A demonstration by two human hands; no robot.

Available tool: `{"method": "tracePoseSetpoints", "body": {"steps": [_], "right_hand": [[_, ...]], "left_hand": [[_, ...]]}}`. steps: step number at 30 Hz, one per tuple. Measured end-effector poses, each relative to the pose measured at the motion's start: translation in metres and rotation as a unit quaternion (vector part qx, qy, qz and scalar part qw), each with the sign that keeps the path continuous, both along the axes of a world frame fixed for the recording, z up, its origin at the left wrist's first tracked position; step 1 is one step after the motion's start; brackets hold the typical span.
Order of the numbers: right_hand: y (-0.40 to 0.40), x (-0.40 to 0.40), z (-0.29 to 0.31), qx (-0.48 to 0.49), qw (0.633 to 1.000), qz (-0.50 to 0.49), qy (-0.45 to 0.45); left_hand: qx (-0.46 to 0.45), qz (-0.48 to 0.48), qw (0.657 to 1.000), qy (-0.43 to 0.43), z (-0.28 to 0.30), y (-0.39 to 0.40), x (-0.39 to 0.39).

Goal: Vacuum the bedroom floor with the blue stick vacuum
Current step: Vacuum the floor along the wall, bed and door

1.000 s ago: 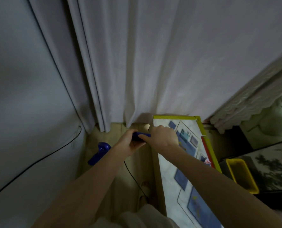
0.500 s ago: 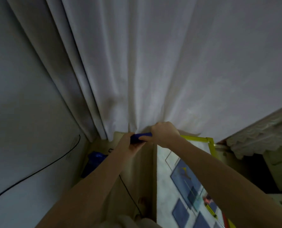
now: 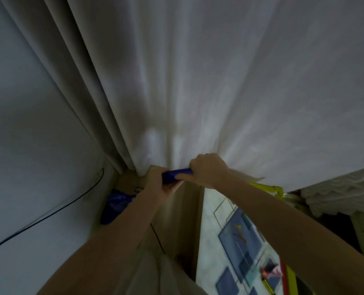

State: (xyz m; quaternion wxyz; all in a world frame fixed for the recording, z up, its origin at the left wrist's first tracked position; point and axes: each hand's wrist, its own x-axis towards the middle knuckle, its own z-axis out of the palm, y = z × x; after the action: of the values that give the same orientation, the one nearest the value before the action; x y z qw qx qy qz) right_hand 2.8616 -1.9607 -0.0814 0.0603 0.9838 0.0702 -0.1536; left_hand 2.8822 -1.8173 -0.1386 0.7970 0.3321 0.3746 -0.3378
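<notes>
Both my hands grip the blue handle (image 3: 177,174) of the stick vacuum, close to the curtain. My left hand (image 3: 158,182) wraps its lower end and my right hand (image 3: 207,170) curls round its upper end. Below my left forearm, the vacuum's blue body (image 3: 116,204) shows in the corner by the wall, blurred and partly hidden by the arm. The wooden floor (image 3: 181,211) runs between the wall and a play mat.
A pale curtain (image 3: 198,81) fills the view ahead. A grey wall (image 3: 28,156) stands left with a black cable (image 3: 49,213) along it. A patterned play mat (image 3: 236,237) with a yellow edge lies right. A lace-trimmed bed cover (image 3: 342,192) sits at far right.
My view has tilted up and closer to the curtain. Both hands have stayed on the blue handle, moving forward toward the curtain. The yellow bin at right has left the view.
</notes>
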Motion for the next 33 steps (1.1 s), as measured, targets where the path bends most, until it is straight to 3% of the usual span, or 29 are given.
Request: {"method": "tracePoseSetpoints", "body": {"steps": [8,25,33], "right_hand": [[0.022,0.008,0.009,-0.035,0.998,-0.054,0.017],[0.019,0.006,0.019,-0.046,0.996,-0.071,0.028],[0.037,0.002,0.005,0.011,0.996,-0.089,0.017]], "left_hand": [[-0.007,-0.06,0.998,0.003,0.009,0.016,0.019],[0.006,-0.077,0.997,0.006,0.015,0.008,0.016],[0.014,-0.042,0.999,-0.004,0.009,0.024,0.009]]}}
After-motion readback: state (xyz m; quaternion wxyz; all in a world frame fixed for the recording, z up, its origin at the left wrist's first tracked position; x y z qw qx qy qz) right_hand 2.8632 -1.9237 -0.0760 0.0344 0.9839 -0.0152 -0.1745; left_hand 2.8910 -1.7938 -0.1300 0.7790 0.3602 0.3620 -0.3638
